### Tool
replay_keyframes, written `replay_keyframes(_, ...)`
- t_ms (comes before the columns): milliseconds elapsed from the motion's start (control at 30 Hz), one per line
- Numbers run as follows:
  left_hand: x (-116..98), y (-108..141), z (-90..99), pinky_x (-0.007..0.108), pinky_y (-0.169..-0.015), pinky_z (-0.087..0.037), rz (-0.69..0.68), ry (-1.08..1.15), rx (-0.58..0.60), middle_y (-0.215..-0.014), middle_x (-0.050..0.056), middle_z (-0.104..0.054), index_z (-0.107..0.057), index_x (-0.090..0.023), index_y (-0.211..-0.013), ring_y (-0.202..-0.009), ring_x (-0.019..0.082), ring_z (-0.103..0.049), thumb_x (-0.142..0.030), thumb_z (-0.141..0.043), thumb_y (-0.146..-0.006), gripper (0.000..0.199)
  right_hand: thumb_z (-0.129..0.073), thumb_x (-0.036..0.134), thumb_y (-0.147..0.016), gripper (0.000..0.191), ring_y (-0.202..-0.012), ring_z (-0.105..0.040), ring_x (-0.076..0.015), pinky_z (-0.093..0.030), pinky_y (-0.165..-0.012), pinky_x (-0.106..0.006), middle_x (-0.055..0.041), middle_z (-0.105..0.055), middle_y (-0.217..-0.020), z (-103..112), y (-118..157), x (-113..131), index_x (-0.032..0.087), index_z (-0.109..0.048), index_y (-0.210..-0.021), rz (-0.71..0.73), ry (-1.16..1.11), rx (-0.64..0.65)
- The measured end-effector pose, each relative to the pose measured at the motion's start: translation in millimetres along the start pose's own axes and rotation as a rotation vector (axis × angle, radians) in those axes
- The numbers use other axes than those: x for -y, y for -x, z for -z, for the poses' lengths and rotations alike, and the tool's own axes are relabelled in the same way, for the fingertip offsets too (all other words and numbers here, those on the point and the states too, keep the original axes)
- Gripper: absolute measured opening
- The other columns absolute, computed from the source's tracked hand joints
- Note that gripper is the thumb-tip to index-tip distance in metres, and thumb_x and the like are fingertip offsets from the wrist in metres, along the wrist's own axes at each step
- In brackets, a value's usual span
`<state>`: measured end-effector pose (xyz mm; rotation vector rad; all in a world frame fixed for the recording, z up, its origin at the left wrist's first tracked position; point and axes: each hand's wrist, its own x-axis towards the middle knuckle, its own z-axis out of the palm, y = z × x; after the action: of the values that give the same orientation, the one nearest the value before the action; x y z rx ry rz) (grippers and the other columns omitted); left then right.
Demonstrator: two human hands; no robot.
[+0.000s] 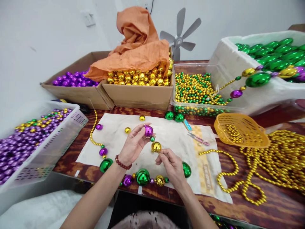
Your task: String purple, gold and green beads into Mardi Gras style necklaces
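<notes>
Between its thumb and fingers my left hand (134, 141) pinches a shiny purple bead (149, 131). A small green bead (152, 139) and a large gold bead (156, 147) follow it on the same strand. My right hand (171, 165) has its fingers closed at the gold bead's lower right; whether it grips the bead or the string there is hidden. Below both hands, the strand's big green bead (142, 176), purple bead (128, 180) and another gold bead (160, 181) lie along the cloth's near edge. Another big green bead (186, 170) shows behind my right wrist.
A white cloth (111, 127) covers the table's middle, with scissors (198, 139) and loose beads on it. Behind stand cardboard boxes (140, 95) and a clear bin (197, 103) of beads. A white basket (47, 152) is left; an orange basket (257, 141) and gold chains (281, 159) are right.
</notes>
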<state>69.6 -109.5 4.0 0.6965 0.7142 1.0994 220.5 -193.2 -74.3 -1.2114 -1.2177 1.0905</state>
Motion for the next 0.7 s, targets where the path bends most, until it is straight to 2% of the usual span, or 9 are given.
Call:
replay_keyframes(200, 8, -2, -0.1, 0.032, -0.082, -0.056, 0.025, -0.019, -0.014, -0.089, 0.003, -0.071, -0.07, -0.018, -0.111, -0.082, 0.017, -0.071, -0.032, -0.076, -0.083, 0.032, -0.056, 0.041, -0.095, 0.023, -0.063, -0.071, -0.0162, -0.048, -0.052, -0.024, -0.004, -0.074, -0.079, 2, 2, 0, 0.02, -0.064, -0.101, -0.054, -0.127, 0.076)
replay_keyframes(333, 4, -3, -4.3, 0.032, -0.084, -0.056, 0.059, -0.069, 0.045, -0.094, 0.003, -0.072, -0.072, -0.019, -0.11, -0.085, 0.017, -0.071, -0.034, -0.078, -0.081, 0.033, -0.061, 0.043, -0.093, 0.024, -0.064, -0.072, -0.0167, -0.043, -0.049, -0.022, -0.0047, -0.075, -0.079, 5, 2, -3, 0.019, -0.063, -0.09, -0.122, -0.161, 0.017)
replay_keyframes(467, -5, -7, -2.9, 0.032, -0.088, -0.054, 0.024, -0.246, 0.141, -0.102, 0.007, -0.072, -0.073, -0.018, -0.112, -0.092, 0.019, -0.069, -0.04, -0.077, -0.081, 0.038, -0.062, 0.046, -0.092, 0.028, -0.059, -0.068, -0.0141, -0.037, -0.044, -0.02, -0.0034, -0.072, -0.076, 5, -3, -3, 0.019, -0.059, -0.086, -0.151, -0.223, -0.02)
replay_keyframes(533, -7, -15, 8.1, 0.033, -0.089, -0.053, -0.021, -0.381, 0.141, -0.105, 0.009, -0.072, -0.072, -0.018, -0.115, -0.094, 0.02, -0.068, -0.044, -0.071, -0.085, 0.04, -0.062, 0.048, -0.091, 0.03, -0.056, -0.065, -0.0125, -0.034, -0.042, -0.019, -0.003, -0.071, -0.077, 6, -5, -2, 0.019, -0.057, -0.085, -0.158, -0.282, -0.014)
replay_keyframes(600, -6, -25, 26.4, 0.034, -0.089, -0.052, -0.083, -0.611, 0.078, -0.102, 0.008, -0.072, -0.072, -0.019, -0.11, -0.093, 0.02, -0.067, -0.041, -0.067, -0.087, 0.033, -0.062, 0.05, -0.09, 0.032, -0.051, -0.06, -0.0107, -0.03, -0.04, -0.019, -0.0025, -0.07, -0.075, 9, -8, 0, 0.019, -0.056, -0.084, -0.16, -0.31, -0.018)
replay_keyframes(700, 2, -34, 57.2, 0.036, -0.09, -0.049, -0.173, -1.193, 0.008, -0.093, 0.007, -0.07, -0.073, -0.019, -0.093, -0.089, 0.021, -0.063, -0.025, -0.062, -0.087, 0.013, -0.061, 0.053, -0.089, 0.035, -0.045, -0.054, -0.0093, -0.027, -0.04, -0.02, -0.0009, -0.067, -0.067, 16, -9, 4, 0.02, -0.056, -0.082, -0.156, -0.287, -0.024)
